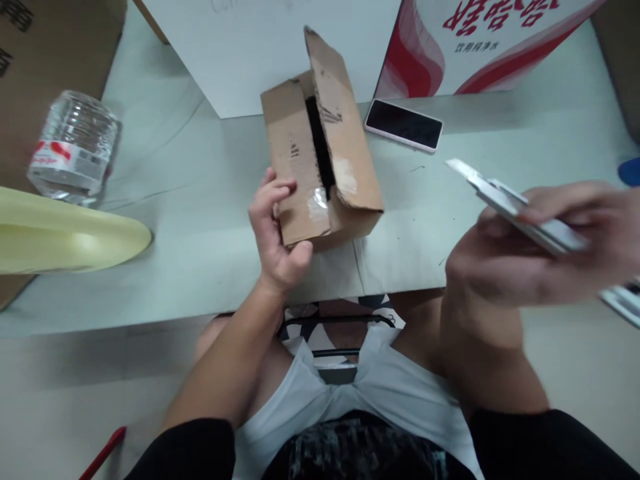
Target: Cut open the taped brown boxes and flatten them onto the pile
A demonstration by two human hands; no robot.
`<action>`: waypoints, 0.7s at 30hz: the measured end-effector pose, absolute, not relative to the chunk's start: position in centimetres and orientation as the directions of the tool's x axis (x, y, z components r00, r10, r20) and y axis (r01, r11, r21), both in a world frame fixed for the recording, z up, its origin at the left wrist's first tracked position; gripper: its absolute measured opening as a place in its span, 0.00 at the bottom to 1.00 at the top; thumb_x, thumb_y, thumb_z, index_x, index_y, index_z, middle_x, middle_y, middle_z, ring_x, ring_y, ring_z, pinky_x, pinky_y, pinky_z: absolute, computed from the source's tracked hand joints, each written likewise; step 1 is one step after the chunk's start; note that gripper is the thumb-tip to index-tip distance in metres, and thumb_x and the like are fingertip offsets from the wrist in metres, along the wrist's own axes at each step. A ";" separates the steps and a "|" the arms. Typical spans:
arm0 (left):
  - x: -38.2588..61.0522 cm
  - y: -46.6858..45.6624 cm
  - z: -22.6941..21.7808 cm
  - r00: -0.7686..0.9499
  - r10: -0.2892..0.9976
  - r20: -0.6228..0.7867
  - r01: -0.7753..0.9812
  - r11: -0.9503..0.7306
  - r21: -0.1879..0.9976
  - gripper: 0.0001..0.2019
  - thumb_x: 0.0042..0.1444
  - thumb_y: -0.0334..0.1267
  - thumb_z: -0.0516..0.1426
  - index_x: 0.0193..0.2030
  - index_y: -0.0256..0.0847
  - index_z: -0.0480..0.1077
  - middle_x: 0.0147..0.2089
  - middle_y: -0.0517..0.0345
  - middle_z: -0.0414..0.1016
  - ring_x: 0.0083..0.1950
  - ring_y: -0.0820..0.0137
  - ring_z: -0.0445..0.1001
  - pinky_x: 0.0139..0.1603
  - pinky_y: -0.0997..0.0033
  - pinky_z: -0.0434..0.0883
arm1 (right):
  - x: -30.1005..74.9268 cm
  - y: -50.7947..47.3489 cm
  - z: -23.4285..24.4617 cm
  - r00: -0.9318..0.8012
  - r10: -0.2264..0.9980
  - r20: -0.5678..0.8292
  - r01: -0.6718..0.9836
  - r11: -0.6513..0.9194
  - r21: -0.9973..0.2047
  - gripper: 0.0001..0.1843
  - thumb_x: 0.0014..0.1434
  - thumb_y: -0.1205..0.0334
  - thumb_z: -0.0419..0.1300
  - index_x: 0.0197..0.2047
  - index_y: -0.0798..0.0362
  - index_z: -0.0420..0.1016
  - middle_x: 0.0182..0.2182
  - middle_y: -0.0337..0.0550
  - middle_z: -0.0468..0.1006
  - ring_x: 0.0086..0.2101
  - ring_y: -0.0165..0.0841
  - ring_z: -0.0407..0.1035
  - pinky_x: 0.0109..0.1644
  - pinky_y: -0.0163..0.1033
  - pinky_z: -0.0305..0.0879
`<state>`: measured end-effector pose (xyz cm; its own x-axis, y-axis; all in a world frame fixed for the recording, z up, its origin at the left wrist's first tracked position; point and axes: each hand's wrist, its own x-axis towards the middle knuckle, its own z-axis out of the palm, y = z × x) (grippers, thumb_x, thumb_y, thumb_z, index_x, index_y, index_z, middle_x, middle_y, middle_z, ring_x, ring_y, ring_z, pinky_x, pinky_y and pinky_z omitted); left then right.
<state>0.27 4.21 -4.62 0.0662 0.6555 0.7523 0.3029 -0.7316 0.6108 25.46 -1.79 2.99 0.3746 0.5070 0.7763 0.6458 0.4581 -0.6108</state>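
The box (293, 143) under the left fingers (267, 205) is brown with dark marks. In the right fingers (570, 198), the cutter (501, 200) is silvery. Beyond them, the phone (405, 125) is black with a pale pink edge, and the printed carton (419, 57) has red swirls and lettering on white. The surface (200, 267) around the left fingers is pale grey-green.

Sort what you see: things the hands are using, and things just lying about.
In use:
brown rectangular cardboard box, in the left hand
slim silver utility knife, blade out, in the right hand

Lying about:
flat rectangular phone, black screen
clear plastic bottle
white carton with red print
rounded yellow object
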 end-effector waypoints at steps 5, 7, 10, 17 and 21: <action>-1.3 5.9 -5.2 -0.101 0.649 0.754 0.192 -0.731 0.655 0.30 0.61 0.66 0.52 0.66 0.61 0.63 0.63 0.57 0.71 0.69 0.53 0.71 0.77 0.43 0.64 | 25.5 0.5 -0.4 0.318 0.689 0.651 0.746 0.242 -0.620 0.10 0.54 0.60 0.61 0.40 0.47 0.67 0.36 0.45 0.75 0.39 0.41 0.74 0.44 0.49 0.73; -1.4 6.2 -4.8 -0.175 0.648 0.741 0.149 -0.727 0.671 0.26 0.64 0.62 0.50 0.65 0.60 0.65 0.64 0.58 0.71 0.70 0.54 0.71 0.74 0.45 0.67 | 25.8 1.0 -2.2 0.243 0.843 0.480 0.798 0.107 -0.593 0.15 0.50 0.61 0.61 0.43 0.49 0.68 0.42 0.50 0.76 0.44 0.44 0.74 0.50 0.52 0.73; -0.8 5.8 -3.4 -0.300 0.742 0.599 0.046 -0.616 0.786 0.21 0.69 0.59 0.49 0.60 0.54 0.69 0.64 0.56 0.75 0.74 0.57 0.69 0.74 0.51 0.68 | 25.8 1.1 -4.0 0.197 0.939 0.283 0.832 -0.007 -0.554 0.21 0.50 0.62 0.61 0.49 0.50 0.69 0.49 0.55 0.76 0.51 0.49 0.73 0.57 0.57 0.73; 0.1 5.6 -1.0 -0.505 0.815 0.285 -0.170 -0.418 0.892 0.13 0.75 0.48 0.50 0.50 0.40 0.68 0.55 0.48 0.81 0.69 0.64 0.74 0.68 0.60 0.71 | 25.2 1.0 -5.2 0.116 0.974 0.194 0.831 0.013 -0.557 0.33 0.52 0.70 0.57 0.63 0.55 0.67 0.69 0.64 0.68 0.69 0.55 0.65 0.72 0.65 0.65; -0.5 6.8 -1.1 -0.593 0.781 0.199 -0.258 -0.417 0.871 0.09 0.75 0.37 0.48 0.47 0.37 0.66 0.48 0.50 0.80 0.52 0.71 0.79 0.58 0.70 0.72 | 25.8 0.9 -5.6 0.103 0.971 0.216 0.803 0.048 -0.594 0.37 0.55 0.68 0.58 0.69 0.49 0.63 0.77 0.58 0.58 0.74 0.55 0.56 0.75 0.71 0.59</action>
<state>-0.46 6.83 -1.12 -0.5926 0.7807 0.1985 -0.2580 -0.4174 0.8713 25.82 0.90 -5.61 0.1028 0.9709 0.2165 0.8028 0.0476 -0.5944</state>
